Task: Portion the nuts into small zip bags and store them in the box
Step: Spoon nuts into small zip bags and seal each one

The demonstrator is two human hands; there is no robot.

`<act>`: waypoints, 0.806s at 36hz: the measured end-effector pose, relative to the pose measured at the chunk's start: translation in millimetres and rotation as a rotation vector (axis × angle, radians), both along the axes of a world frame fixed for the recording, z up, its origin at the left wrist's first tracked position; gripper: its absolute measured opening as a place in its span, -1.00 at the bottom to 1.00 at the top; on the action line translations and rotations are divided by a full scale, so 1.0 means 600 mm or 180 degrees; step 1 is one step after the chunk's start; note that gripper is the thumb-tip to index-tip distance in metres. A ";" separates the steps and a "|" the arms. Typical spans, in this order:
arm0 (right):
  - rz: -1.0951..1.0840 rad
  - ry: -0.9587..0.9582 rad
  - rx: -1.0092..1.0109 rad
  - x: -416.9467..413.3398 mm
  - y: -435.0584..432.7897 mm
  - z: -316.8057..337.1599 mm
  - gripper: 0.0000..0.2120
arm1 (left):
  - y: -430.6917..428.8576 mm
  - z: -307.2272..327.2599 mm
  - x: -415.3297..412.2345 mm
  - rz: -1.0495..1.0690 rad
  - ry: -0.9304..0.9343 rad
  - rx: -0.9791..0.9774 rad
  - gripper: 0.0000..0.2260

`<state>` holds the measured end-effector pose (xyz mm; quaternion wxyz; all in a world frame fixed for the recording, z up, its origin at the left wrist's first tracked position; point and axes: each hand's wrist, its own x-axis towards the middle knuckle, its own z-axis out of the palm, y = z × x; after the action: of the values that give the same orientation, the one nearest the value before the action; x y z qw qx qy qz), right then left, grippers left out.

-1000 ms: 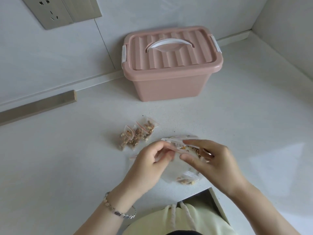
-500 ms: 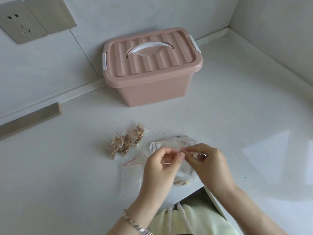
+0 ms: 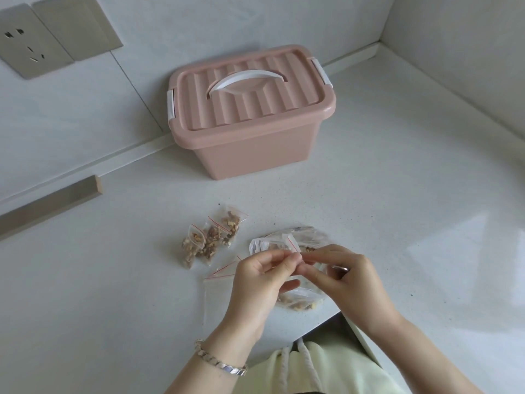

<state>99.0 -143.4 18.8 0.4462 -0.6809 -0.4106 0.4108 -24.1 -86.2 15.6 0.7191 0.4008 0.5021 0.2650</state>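
Low at centre, left hand (image 3: 260,280) and right hand (image 3: 350,280) pinch the zip bag (image 3: 291,242), grips closed. Likely flimsy, slippery film: hold its seal.

Box (image 3: 255,149) matt pink plastic, ribbed lid; zip bags (image 3: 211,240) clear glossy plastic; counter (image 3: 397,194) smooth speckled white, slightly glossy; bracelet (image 3: 218,362) shiny metal.

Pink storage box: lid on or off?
On. The ribbed lid sits flush over the pink storage box, both white side latches folded down.
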 end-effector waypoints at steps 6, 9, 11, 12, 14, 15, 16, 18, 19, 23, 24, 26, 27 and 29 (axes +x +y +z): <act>0.0026 0.0021 0.0004 0.004 0.000 -0.004 -0.89 | -0.003 0.001 -0.005 -0.0029 0.0012 0.0011 -0.92; 0.0073 -0.0013 0.0021 0.005 0.000 -0.006 -0.91 | -0.004 0.005 -0.005 -0.0046 0.0122 0.0077 -0.92; 0.0088 -0.0089 0.0011 0.006 -0.001 -0.008 -0.86 | -0.006 0.005 -0.004 -0.0075 0.0277 0.0219 -0.88; 0.0100 -0.0160 -0.0008 0.005 -0.002 -0.009 -0.82 | -0.007 0.005 -0.003 -0.0081 0.0367 0.0303 -0.84; 0.0134 -0.0327 -0.0052 0.003 -0.002 -0.008 -0.78 | -0.009 0.003 0.000 -0.0095 0.0549 0.0441 -0.78; 0.0142 -0.0406 -0.0060 0.002 -0.003 -0.008 -0.78 | -0.010 0.003 0.001 -0.0116 0.0617 0.0475 -0.78; 0.0140 -0.0462 -0.0066 0.000 -0.003 -0.009 -0.78 | -0.011 0.002 0.002 -0.0148 0.0664 0.0483 -0.80; 0.0110 -0.0497 -0.0092 -0.001 -0.004 -0.008 -0.81 | -0.012 0.003 0.003 -0.0226 0.0722 0.0462 -0.83; 0.0098 -0.0489 -0.0125 -0.001 -0.003 -0.009 -0.82 | -0.011 0.002 0.003 -0.0281 0.0753 0.0480 -0.82; 0.0197 -0.0583 -0.0282 0.002 0.000 -0.007 -0.80 | -0.007 -0.005 -0.004 -0.0643 0.0896 0.0809 -0.79; 0.0223 -0.0588 -0.0270 0.002 0.000 -0.007 -0.77 | -0.005 -0.006 -0.006 -0.0746 0.0923 0.0910 -0.80; 0.0277 -0.0465 -0.0222 0.005 0.000 -0.008 -0.76 | 0.001 -0.006 -0.010 -0.0929 0.0929 0.1119 -0.79; 0.0318 -0.0308 -0.0194 0.008 -0.001 -0.008 -0.77 | 0.005 -0.005 -0.012 -0.1006 0.0897 0.1198 -0.78; 0.0422 0.0084 -0.0095 0.015 -0.002 -0.006 -0.80 | 0.012 0.002 -0.016 -0.1123 0.0706 0.1205 -0.79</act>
<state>108.1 -144.7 15.1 0.4132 -0.6533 -0.4428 0.4543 -33.7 -79.0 16.8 0.6070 0.6358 0.4417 0.1794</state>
